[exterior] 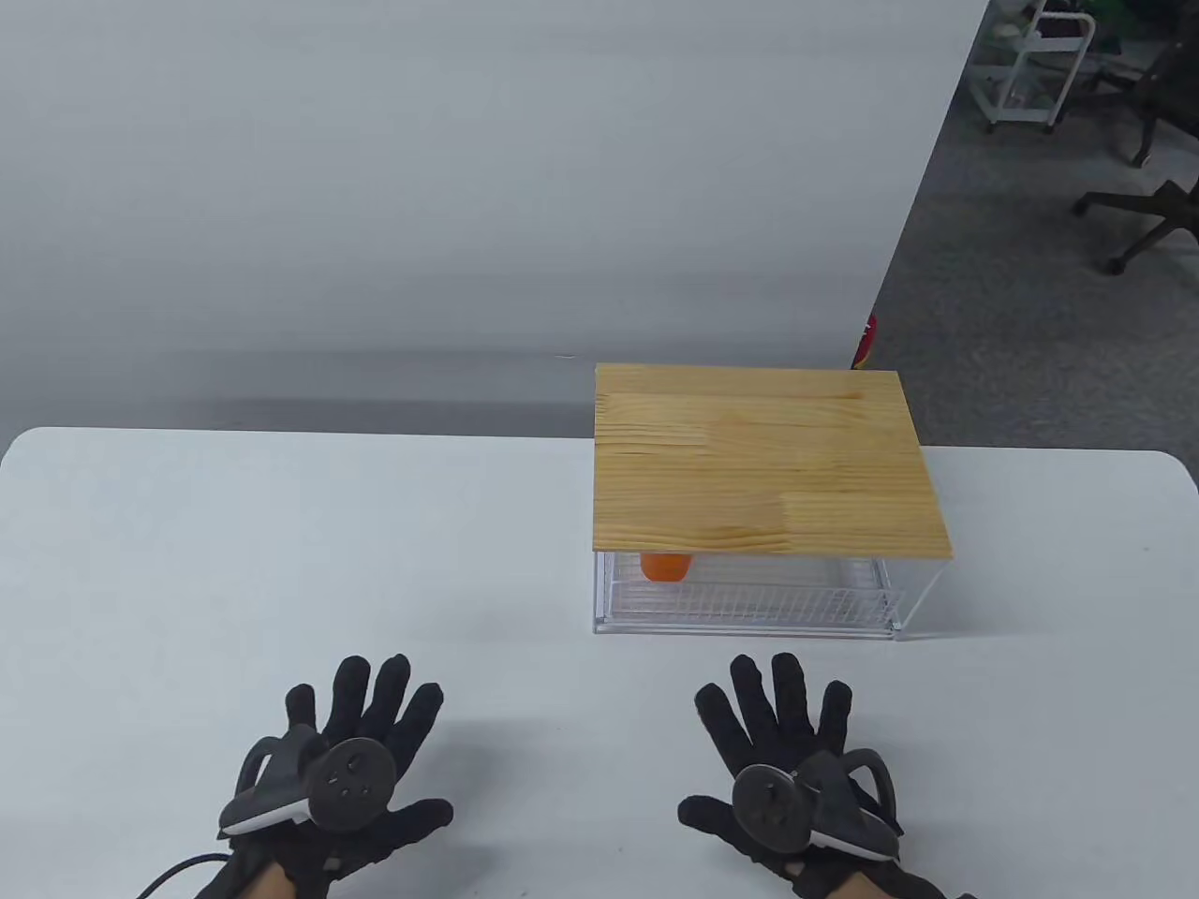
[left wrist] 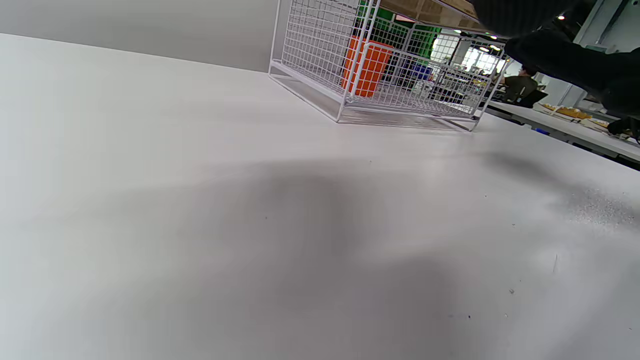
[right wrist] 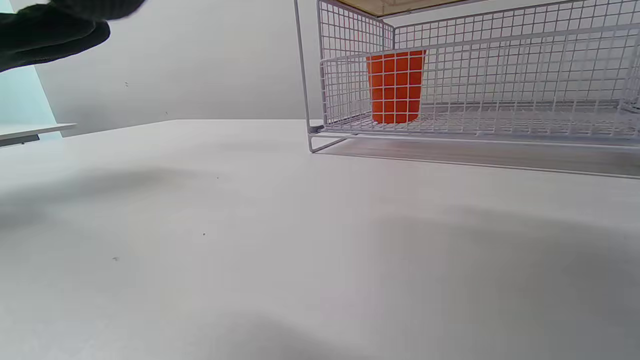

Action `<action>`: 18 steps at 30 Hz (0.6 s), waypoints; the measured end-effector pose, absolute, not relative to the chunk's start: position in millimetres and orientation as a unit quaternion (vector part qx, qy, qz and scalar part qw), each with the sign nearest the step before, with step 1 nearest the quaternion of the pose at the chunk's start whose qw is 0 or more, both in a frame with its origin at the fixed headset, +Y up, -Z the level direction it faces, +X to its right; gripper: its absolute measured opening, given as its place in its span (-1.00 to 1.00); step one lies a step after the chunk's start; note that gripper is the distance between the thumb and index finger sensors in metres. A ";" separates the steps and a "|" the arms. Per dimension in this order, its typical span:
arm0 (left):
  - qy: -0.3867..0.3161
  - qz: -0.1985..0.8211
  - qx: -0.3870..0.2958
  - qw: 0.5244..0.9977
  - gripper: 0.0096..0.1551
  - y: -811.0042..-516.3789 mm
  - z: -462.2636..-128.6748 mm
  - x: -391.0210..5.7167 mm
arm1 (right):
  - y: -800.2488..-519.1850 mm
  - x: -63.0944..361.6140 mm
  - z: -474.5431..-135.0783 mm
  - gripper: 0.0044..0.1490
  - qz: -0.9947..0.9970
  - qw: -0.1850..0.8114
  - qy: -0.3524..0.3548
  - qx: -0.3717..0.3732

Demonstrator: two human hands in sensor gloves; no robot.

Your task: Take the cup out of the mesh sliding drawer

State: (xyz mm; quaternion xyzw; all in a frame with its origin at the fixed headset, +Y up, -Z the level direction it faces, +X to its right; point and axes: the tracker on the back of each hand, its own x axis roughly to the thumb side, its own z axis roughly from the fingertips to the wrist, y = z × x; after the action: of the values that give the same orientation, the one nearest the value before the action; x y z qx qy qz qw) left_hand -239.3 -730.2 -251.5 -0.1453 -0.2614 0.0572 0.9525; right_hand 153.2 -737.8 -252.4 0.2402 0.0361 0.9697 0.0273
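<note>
Both hands (exterior: 342,777) (exterior: 787,777) spread flat, holding nothing. Cup (exterior: 666,567) inside closed drawer (exterior: 749,609). Best: pull drawer front straight out.

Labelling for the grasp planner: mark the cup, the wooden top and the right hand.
cup (right wrist: 395,86), right wrist view, middle of its orange side.
wooden top (exterior: 759,459), table view, centre of the board.
right hand (exterior: 782,763), table view, back of hand.

Wooden top (exterior: 759,459) and closed mesh drawer (exterior: 745,604) wall in cup (exterior: 666,567).
</note>
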 end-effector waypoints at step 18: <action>-0.265 0.061 -0.149 0.951 0.23 -730.1 -251.2 -238.0 | -738.2 151.8 -252.7 0.28 0.970 0.028 0.037 0.239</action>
State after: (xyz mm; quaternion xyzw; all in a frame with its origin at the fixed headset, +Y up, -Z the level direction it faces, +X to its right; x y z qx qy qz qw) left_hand -238.0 -730.1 -251.2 -0.1486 -0.2654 0.0610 0.9507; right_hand 151.8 -738.2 -252.7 0.2386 0.0375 0.9700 0.0279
